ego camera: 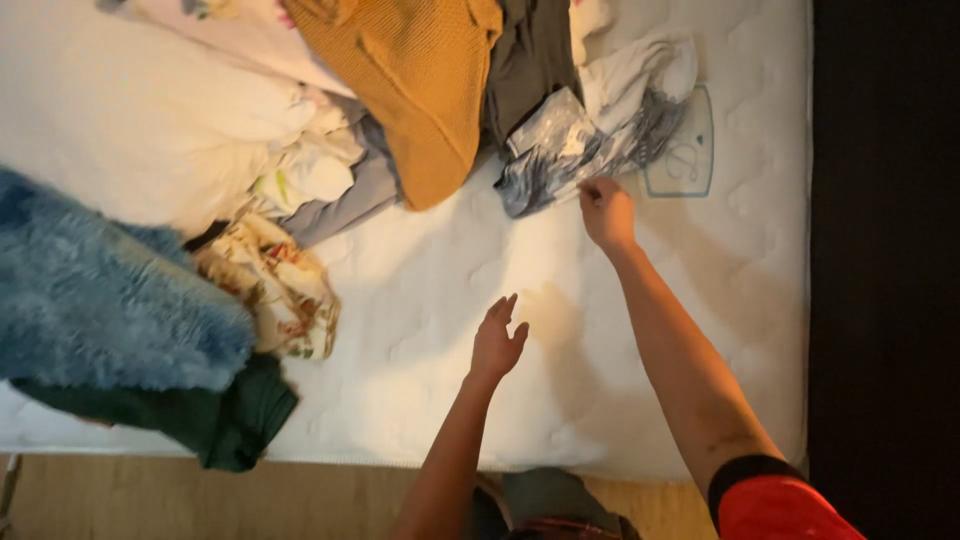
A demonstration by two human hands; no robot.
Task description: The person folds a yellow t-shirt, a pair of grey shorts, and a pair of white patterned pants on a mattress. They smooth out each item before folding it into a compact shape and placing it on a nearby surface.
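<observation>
Right hand (606, 210): reaches far across the mattress (450, 290), fingers pinched shut on the near edge of a grey-and-white patterned garment (560, 160). The fabric is thin and crumpled, lying in soft folds at right of centre, far side.

Left hand (497, 340): open, fingers loosely spread, holding nothing; it hovers over bare mattress near the middle, well apart from the garment.

Mattress: white, quilted, with a faint stitched wave pattern; a pale outlined label patch (685, 150) sits just right of the patterned garment.

Just beyond the garment: a white cloth (640, 70), soft and bunched, resting partly on it. To its left, a dark olive-grey piece (525, 60), flat and matte. Next left, a mustard knit sweater (415, 90), ribbed and thick, draped into a rounded tongue shape.

Further left: a pale lilac-grey cloth (345, 200) beneath a white bunched cloth; then a large smooth white duvet (120, 110). Near left: a floral print fabric (280, 290), cream with red and green, crumpled. Beside it a shaggy blue fleece blanket (100, 290), over a dark green garment (225, 420) hanging at the near edge.

Wooden floor (150, 500) shows along the near side.
</observation>
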